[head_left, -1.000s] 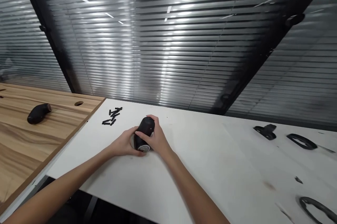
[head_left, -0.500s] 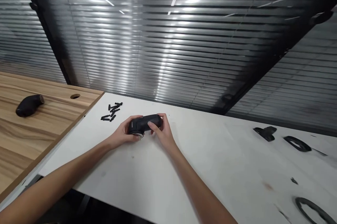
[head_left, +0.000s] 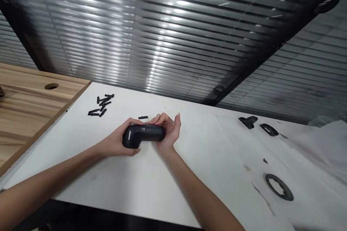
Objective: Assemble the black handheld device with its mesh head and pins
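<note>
White table (head_left: 206, 173). Over it, device (head_left: 151, 135): black, bent near a right angle, pale lettering on its head, small pale marks along top. Left hand (head_left: 116, 142) clamped round the head; right hand (head_left: 168, 137) touching the handle end, thumb apart, can't tell if gripping. Strip pile (head_left: 104, 105) beyond, leftward; lone strip (head_left: 143, 117) just behind device.

A white, smooth-topped table (head_left: 211, 166) stands beside a brown wood-grain tabletop (head_left: 24, 111) with an oval-looking hole (head_left: 51, 86) near its far edge. Behind them run grey, horizontal-slatted blinds (head_left: 100, 43), divided by thick black frame bars (head_left: 287, 28) (both slanting in this view), and bright white light streaks (head_left: 154, 68) glint across the slats.
</note>
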The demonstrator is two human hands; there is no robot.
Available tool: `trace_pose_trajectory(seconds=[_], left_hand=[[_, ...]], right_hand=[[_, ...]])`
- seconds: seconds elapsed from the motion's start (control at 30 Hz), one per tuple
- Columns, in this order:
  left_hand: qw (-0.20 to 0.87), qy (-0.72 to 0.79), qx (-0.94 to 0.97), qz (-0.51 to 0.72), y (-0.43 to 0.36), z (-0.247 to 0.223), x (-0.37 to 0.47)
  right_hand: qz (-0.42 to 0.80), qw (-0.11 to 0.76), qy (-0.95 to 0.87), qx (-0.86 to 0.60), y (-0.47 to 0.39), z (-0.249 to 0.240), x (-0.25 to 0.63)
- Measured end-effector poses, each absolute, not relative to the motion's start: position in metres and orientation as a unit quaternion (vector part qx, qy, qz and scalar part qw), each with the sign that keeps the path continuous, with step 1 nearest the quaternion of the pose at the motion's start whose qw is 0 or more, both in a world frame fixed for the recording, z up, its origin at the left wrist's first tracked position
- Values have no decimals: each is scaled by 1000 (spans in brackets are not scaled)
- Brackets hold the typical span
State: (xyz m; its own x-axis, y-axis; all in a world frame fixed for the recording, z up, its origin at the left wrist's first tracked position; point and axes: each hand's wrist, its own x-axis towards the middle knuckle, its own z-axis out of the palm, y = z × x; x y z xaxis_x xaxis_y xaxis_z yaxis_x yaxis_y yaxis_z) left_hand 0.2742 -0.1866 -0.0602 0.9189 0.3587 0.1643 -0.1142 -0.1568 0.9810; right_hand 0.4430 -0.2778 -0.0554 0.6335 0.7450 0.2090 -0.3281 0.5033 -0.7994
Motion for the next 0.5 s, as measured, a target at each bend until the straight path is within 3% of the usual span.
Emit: trace_pose_trajectory(seconds=[0.2, 0.4, 0.5], left_hand=[[678, 50, 712, 174, -186, -64, 273], [573, 37, 781, 246, -186, -67, 275], [588, 32, 767, 256, -191, -70, 276]], right_hand=[[263, 833, -280, -398, -280, -57, 434], [209, 842, -250, -431, -283, -59, 426], [193, 846, -223, -444, -283, -57, 425]])
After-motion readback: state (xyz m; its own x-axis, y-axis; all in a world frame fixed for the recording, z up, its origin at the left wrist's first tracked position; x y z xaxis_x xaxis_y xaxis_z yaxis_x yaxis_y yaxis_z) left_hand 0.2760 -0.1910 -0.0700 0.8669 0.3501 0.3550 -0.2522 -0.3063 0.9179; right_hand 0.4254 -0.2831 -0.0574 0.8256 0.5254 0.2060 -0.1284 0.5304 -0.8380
